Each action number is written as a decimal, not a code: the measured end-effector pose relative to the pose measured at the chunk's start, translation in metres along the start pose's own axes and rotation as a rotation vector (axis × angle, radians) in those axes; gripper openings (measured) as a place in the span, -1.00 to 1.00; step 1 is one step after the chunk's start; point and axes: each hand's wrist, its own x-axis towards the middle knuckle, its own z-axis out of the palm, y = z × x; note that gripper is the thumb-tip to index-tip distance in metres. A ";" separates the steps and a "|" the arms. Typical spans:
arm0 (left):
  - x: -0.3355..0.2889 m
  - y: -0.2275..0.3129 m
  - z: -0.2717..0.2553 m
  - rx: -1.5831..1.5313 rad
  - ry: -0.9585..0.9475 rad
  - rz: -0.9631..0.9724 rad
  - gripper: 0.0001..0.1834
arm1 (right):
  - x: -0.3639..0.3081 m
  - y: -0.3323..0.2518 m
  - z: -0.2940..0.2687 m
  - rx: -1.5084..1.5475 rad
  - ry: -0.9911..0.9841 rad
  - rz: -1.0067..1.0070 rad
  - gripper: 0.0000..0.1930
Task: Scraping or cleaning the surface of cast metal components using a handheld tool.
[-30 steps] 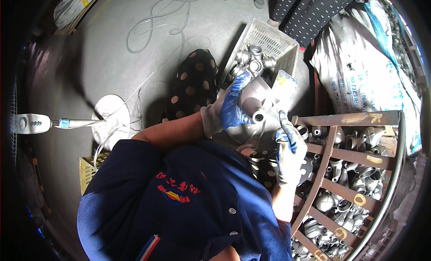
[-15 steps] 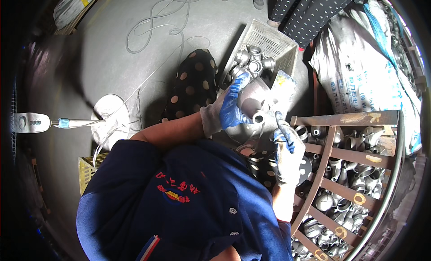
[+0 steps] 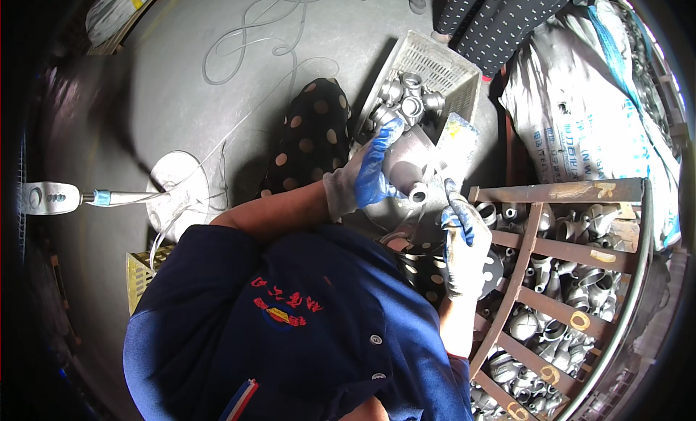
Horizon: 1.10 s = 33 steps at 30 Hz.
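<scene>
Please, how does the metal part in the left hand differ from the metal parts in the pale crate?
The held part sits in the left hand; the crate parts lie grouped inside the pale crate. The held part tapers to a narrow round mouth; the crate parts show wider-looking, ring-like mouths. Both are grey and have round openings.

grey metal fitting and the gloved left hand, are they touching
Touching: the head view shows the gloved left hand curled around the left side of the grey metal fitting, blue-coated glove against metal with no gap.
</scene>
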 end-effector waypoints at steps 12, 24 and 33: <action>0.002 -0.001 0.006 -1.165 0.193 -0.692 -0.15 | 0.001 -0.004 0.001 0.321 -0.078 0.103 -0.71; 0.000 -0.004 0.025 -1.286 0.210 -0.772 -0.42 | 0.038 -0.006 0.029 0.797 0.035 0.223 -0.37; -0.023 -0.026 0.025 -0.981 0.277 -0.622 -0.41 | 0.032 -0.005 0.032 0.770 0.020 0.303 -0.52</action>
